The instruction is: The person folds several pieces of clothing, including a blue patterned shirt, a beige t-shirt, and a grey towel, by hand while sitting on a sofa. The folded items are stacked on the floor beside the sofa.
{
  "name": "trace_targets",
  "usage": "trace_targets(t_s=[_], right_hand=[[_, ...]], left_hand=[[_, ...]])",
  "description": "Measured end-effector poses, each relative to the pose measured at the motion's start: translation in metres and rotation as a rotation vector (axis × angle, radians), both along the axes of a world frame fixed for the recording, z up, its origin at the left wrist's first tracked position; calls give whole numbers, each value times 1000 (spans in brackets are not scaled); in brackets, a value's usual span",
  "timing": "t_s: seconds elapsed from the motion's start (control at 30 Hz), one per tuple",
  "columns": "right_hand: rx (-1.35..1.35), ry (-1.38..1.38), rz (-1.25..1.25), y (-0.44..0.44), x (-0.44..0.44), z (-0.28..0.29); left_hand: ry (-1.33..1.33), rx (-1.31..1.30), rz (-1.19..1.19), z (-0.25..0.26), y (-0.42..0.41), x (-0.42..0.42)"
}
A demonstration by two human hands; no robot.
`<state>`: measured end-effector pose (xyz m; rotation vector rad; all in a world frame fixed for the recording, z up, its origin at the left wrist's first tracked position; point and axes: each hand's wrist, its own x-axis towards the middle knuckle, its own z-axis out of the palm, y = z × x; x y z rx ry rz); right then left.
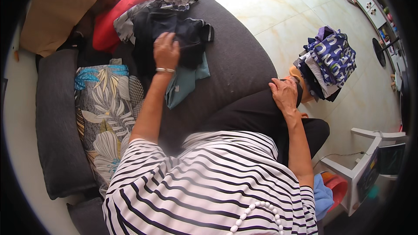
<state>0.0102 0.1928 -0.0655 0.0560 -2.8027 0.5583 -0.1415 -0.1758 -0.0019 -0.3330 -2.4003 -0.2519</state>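
My left hand (166,50), with a pale bangle at the wrist, lies palm down over a black garment (191,39) on the grey sofa seat. Its fingers are slightly apart, and no cloth shows gripped between them. White piping edges the garment's short sleeve. A teal garment (181,86) sticks out from underneath, and a grey patterned cloth (125,23) lies at the far side. On the knee of my black trousers (248,112) rests my right hand (285,96), holding nothing. Just beyond it is a stack of folded clothes (329,62), topped by a purple printed piece, on an orange stool (306,88).
Red cloth (137,9) and a tan cushion (60,13) are at the upper left. A leaf-patterned cushion (106,114) stands against the grey backrest (60,124). At lower right are a white chair-like frame (369,156), a thin cable and a red basin (338,189) with blue cloth.
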Motion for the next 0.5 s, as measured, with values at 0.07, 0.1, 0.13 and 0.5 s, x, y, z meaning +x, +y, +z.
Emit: trace_targets(t_s=[0.07,0.1,0.13,0.5], right_hand=[[-14,7,6,-1,-1,0],[-24,10,11,-2,-1,-1],[-35,10,17,-3,-1,-2],[6,22,8,-2,0,1]], left_hand=[[-39,-97,239,-16,-49,-21],[-60,-137,368,-25,-72,-28],[-108,-92,454,-33,-91,-31],[-341,323,376,-23,-48,7]])
